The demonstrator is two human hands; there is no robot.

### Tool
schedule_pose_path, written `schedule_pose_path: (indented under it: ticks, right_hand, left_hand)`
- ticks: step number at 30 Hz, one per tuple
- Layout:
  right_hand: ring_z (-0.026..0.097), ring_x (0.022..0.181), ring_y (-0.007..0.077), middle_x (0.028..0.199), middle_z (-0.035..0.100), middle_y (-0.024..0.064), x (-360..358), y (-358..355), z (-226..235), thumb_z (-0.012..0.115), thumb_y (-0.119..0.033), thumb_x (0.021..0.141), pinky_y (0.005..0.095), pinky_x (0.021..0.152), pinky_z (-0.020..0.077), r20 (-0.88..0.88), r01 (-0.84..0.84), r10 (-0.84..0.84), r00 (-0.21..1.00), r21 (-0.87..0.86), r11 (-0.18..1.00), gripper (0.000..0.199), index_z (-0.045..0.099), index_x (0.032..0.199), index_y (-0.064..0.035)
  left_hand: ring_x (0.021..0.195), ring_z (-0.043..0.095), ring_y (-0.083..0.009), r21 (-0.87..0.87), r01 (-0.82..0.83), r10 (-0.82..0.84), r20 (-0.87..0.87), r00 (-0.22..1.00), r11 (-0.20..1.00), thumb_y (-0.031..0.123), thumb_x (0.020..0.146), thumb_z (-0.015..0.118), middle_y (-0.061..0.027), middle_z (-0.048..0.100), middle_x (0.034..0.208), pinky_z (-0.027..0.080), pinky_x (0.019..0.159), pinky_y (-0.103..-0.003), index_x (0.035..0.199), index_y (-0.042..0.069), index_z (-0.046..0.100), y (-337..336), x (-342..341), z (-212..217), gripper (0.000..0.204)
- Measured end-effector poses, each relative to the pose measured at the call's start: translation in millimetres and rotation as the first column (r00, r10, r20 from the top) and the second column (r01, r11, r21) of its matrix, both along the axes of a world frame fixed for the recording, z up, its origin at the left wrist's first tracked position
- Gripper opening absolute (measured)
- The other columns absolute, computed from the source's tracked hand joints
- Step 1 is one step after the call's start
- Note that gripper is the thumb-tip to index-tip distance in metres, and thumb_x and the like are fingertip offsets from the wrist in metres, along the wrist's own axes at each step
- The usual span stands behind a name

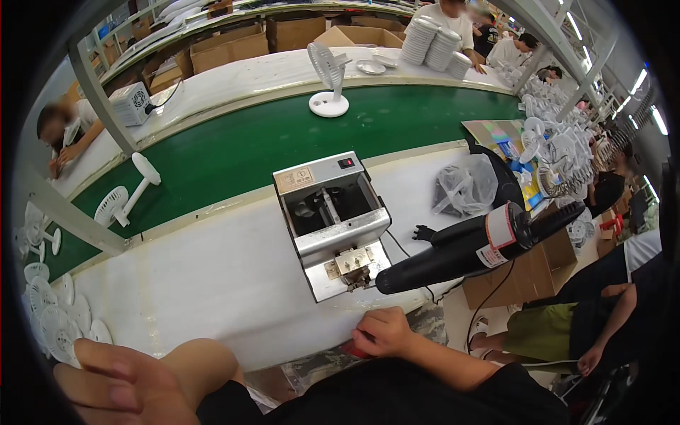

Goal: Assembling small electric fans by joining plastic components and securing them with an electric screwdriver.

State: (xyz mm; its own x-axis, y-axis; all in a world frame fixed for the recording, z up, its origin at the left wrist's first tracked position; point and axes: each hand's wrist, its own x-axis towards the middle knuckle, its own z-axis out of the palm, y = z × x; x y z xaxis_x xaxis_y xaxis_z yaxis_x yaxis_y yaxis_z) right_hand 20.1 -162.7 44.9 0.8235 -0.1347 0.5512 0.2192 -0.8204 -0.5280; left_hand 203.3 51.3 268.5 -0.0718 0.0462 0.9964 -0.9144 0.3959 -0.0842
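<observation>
My left hand (134, 389) is raised close at the lower left, its fingers bent in and nothing seen in them; the rim cuts off part of it. My right hand (384, 331) is closed at the near edge of the white table. A small patch of red (356, 349) shows under its fingers, too hidden to name. Beyond that hand stands a metal bench machine (333, 223) with an open-topped housing, a lit red switch and a small clamp-like head in front. A black cylindrical tool (446, 255) with pale labels reaches in from the right towards that head.
A green conveyor belt (248, 145) crosses behind the machine, carrying a white fan (329, 81) and another lying fan (127, 191). White fans (53, 319) crowd the left. A clear plastic bag (465, 185) with dark parts sits right, above a cardboard box (531, 273). Other people are nearby.
</observation>
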Motion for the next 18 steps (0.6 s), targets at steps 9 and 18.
schedule_pose_path:
  ticks: [9, 18]
  right_hand:
    - [0.045, 0.043, 0.0204, 0.058, 0.053, 0.0024, 3.2, 4.0, -1.2, 0.068, -0.005, 0.070, 0.0277, 0.042, 0.0378, 0.016, 0.009, -0.009, 1.000, 0.009, 1.000, 0.014, 0.057, 0.063, -0.0074]
    - [0.047, 0.045, 0.0188, 0.058, 0.052, -0.0001, 3.1, 11.5, 11.7, 0.069, -0.009, 0.072, 0.0263, 0.044, 0.0382, -0.015, -0.077, 0.076, 0.997, -0.096, 0.992, 0.017, 0.055, 0.063, -0.0108]
  left_hand:
    - [0.074, 0.042, -0.0178, 0.147, -0.066, 0.071, -0.034, 0.997, 0.987, 0.035, 0.099, 0.043, -0.0057, 0.057, 0.083, 0.034, 0.065, -0.032, 0.104, 0.010, 0.063, 3.7, 9.5, -13.3, 0.032]
    - [0.064, 0.048, -0.0159, 0.249, -0.277, 0.328, -0.192, 0.925, 0.928, 0.027, 0.086, 0.054, -0.0060, 0.059, 0.066, 0.039, 0.058, -0.030, 0.080, 0.004, 0.065, -43.4, 30.7, -7.7, 0.026]
